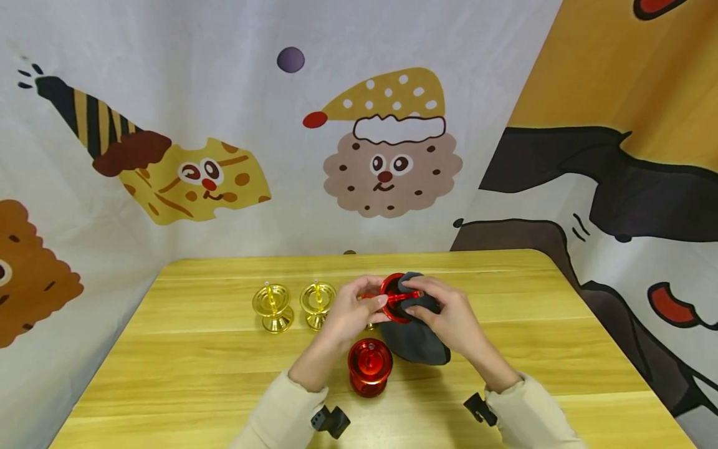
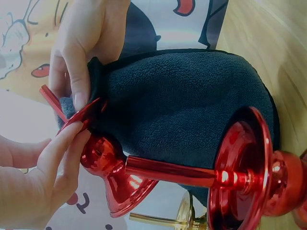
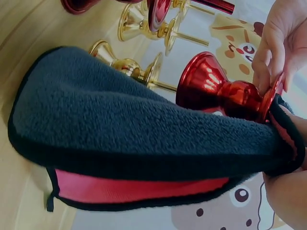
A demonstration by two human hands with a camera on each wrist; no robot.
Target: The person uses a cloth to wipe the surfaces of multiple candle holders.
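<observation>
My left hand (image 1: pixel 349 312) grips a red metallic candle holder (image 3: pixel 201 81) by the rim of its dish, raised and tilted so its stem points sideways toward the right. With thumb and fingers, my right hand (image 1: pixel 450 313) pinches a dark grey cloth (image 2: pixel 177 105) and presses it against the dish. The rest of the cloth hangs below that hand, its pink underside showing in the right wrist view. Upright on the table in front of my hands stands a second red candle holder (image 1: pixel 370 368).
Two gold candle holders (image 1: pixel 273 307) (image 1: pixel 317 304) stand in a row to the left on the wooden table (image 1: pixel 196 362). A third gold one (image 3: pixel 129 67) is mostly hidden behind my left hand in the head view. A printed curtain (image 1: pixel 224 50) hangs behind the table.
</observation>
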